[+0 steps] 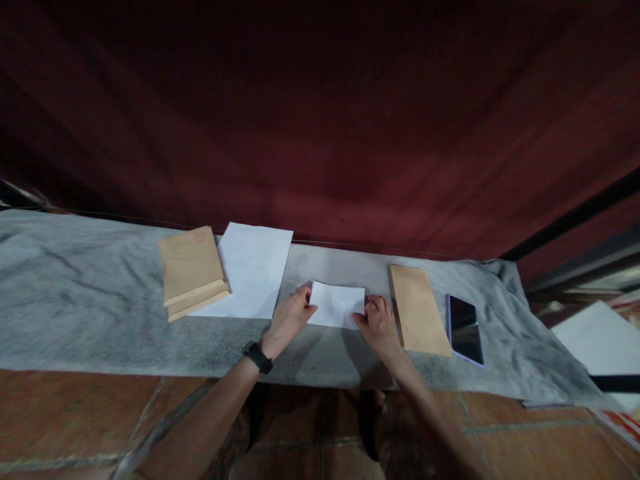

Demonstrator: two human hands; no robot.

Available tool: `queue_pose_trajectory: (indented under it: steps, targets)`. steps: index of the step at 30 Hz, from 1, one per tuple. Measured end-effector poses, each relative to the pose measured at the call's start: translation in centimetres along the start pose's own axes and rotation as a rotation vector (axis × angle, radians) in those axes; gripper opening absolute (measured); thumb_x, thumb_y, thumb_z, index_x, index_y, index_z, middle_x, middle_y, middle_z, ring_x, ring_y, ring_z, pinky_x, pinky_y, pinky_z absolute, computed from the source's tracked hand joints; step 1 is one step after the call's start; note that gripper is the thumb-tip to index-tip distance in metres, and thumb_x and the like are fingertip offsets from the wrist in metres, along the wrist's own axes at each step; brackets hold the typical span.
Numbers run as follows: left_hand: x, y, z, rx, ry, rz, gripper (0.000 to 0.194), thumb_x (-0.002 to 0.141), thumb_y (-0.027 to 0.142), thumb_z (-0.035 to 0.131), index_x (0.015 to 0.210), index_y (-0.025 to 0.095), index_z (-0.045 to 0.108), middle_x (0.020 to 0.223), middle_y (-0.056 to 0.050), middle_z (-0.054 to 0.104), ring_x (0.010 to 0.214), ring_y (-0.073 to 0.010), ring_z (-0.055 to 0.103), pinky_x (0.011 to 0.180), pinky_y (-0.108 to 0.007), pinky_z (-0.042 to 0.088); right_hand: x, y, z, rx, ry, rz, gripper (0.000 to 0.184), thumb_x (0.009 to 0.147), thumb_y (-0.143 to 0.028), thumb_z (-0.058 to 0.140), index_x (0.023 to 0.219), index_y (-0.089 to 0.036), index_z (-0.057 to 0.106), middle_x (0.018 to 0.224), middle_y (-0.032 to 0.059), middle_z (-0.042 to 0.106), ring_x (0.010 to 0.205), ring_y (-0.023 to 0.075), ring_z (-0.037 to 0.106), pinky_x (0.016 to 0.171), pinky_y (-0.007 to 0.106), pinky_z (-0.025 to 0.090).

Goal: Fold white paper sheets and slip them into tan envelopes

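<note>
Between my two hands is a small white sheet of paper (336,305), which looks folded, at the middle of the grey cloth. My left hand (290,313) grips its left edge, the thumb over the near corner. On the other side my right hand (377,321) has its thumb on the lower right corner, with the fingers curled by the right edge. Larger white sheets (255,267) lie left of my left hand. A brown envelope (419,310) sits just right of my right hand.
Several brown envelopes (193,263) are stacked at the left, partly over the white sheets. A phone (465,327) lies at the right on the grey cloth (100,300). A dark red curtain (320,133) hangs behind. Tiled floor (65,413) shows in front.
</note>
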State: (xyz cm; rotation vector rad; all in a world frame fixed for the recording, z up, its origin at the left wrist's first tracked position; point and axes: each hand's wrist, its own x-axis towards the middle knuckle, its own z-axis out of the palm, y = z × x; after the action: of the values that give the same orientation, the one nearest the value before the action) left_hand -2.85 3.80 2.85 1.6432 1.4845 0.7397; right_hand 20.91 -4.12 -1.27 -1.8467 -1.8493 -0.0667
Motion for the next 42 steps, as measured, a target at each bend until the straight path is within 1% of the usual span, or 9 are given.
queue_pose_trajectory:
  steps: [6,10,13,16,20,23,27,32,42]
  targets:
    - [-0.3,0.2,0.2,0.065,0.012,0.003,0.031,0.072,0.013,0.075,0.096,0.027,0.062,0.063,0.003,0.058,0.074,-0.0275,0.065,0.081,-0.034,0.043,-0.3,0.0,0.4,-0.026,0.030,0.006,0.028,0.098,-0.039,0.055,0.113,-0.016,0.063,0.122,0.0193,0.062,0.121,0.0356,0.054,0.099,0.054,0.049]
    - [-0.4,0.6,0.1,0.113,-0.018,-0.001,0.030,0.075,0.012,0.074,0.100,0.026,0.064,0.067,0.001,0.059,0.080,-0.0295,0.067,0.085,-0.036,0.044,-0.3,-0.2,0.2,-0.050,0.045,0.010,0.049,0.099,-0.038,0.054,0.139,-0.009,0.052,0.146,0.0256,0.051,0.141,0.0391,0.042,0.109,0.059,0.043]
    - [-0.6,0.7,0.0,0.075,-0.023,0.006,0.028,0.076,0.012,0.074,0.098,0.027,0.066,0.070,0.000,0.062,0.087,-0.0295,0.068,0.091,-0.036,0.044,0.0,-0.9,-0.1,-0.022,-0.057,-0.053,0.051,0.101,-0.029,0.047,0.150,-0.014,0.045,0.161,0.0187,0.040,0.150,0.0334,0.035,0.117,0.056,0.036]
    - [-1.0,0.6,0.3,0.136,-0.001,0.032,0.021,0.081,0.015,0.069,0.098,0.026,0.066,0.077,-0.004,0.066,0.093,-0.0309,0.068,0.095,-0.039,0.044,0.1,-1.8,0.0,-0.009,-0.164,-0.091,0.050,0.103,-0.026,0.040,0.152,-0.018,0.046,0.160,0.0139,0.043,0.149,0.0285,0.039,0.121,0.053,0.032]
    - [-1.8,0.7,1.5,0.231,0.124,0.205,0.013,0.090,0.021,0.059,0.100,0.021,0.068,0.101,-0.015,0.070,0.111,-0.0355,0.064,0.107,-0.048,0.039,-0.2,-2.4,0.4,-0.053,-0.183,-0.128,0.050,0.106,-0.030,0.037,0.154,-0.016,0.044,0.159,0.0137,0.044,0.149,0.0262,0.039,0.123,0.049,0.030]
    - [-2.4,1.0,3.5,0.299,0.106,0.402,0.027,0.099,0.027,0.047,0.116,0.018,0.066,0.125,-0.017,0.067,0.126,-0.0333,0.057,0.114,-0.051,0.036,-0.3,-2.3,0.7,-0.135,-0.170,-0.151,0.051,0.106,-0.029,0.035,0.155,-0.014,0.042,0.160,0.0138,0.043,0.150,0.0256,0.038,0.123,0.049,0.030]
    - [-3.0,1.4,6.7,0.519,-0.050,0.599,0.052,0.106,0.041,0.035,0.148,0.012,0.046,0.155,-0.016,0.049,0.147,-0.0278,0.041,0.122,-0.048,0.031,-0.6,-2.2,1.1,-0.256,-0.197,-0.229,0.056,0.101,-0.016,0.037,0.156,-0.011,0.039,0.163,0.0129,0.037,0.152,0.0257,0.034,0.125,0.049,0.027]
    - [-2.9,1.4,8.4,0.663,-0.034,0.573,0.069,0.106,0.053,0.026,0.155,0.006,0.036,0.160,-0.019,0.041,0.153,-0.0270,0.032,0.126,-0.047,0.026,-0.9,-2.6,1.5,-0.319,-0.206,-0.258,0.065,0.095,-0.011,0.041,0.159,-0.012,0.032,0.165,0.0132,0.033,0.153,0.0282,0.030,0.125,0.053,0.025]
    - [-2.8,-0.1,7.6,0.735,0.014,0.570,0.078,0.103,0.062,0.028,0.155,0.004,0.035,0.163,-0.020,0.035,0.156,-0.0285,0.023,0.127,-0.047,0.020,-1.2,-1.8,1.5,-0.309,-0.133,-0.211,0.059,0.104,-0.020,0.035,0.161,-0.009,0.026,0.165,0.0147,0.033,0.153,0.0286,0.030,0.124,0.050,0.024]
